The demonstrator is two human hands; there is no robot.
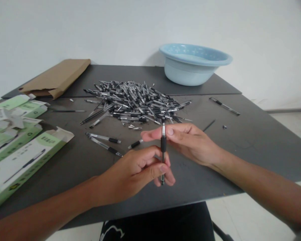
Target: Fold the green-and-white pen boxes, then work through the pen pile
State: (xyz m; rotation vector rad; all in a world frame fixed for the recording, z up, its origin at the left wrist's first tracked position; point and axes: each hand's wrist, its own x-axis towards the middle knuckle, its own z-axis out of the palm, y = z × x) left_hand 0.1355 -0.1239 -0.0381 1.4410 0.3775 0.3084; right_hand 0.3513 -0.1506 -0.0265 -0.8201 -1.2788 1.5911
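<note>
A pen stands upright above the front edge of a gray worktop, its lower barrel gripped by a person's left hand while the right hand pinches the tip between thumb and finger. Behind it spreads a heap of pens, with green-and-white boxes along the left edge and a blue basin near the back right corner.

1. The hands are bare, with short thumbnails.
2. Both forearms are bare.
3. Black clothing covers the lap, bearing a curving white line toward its left side.
</note>
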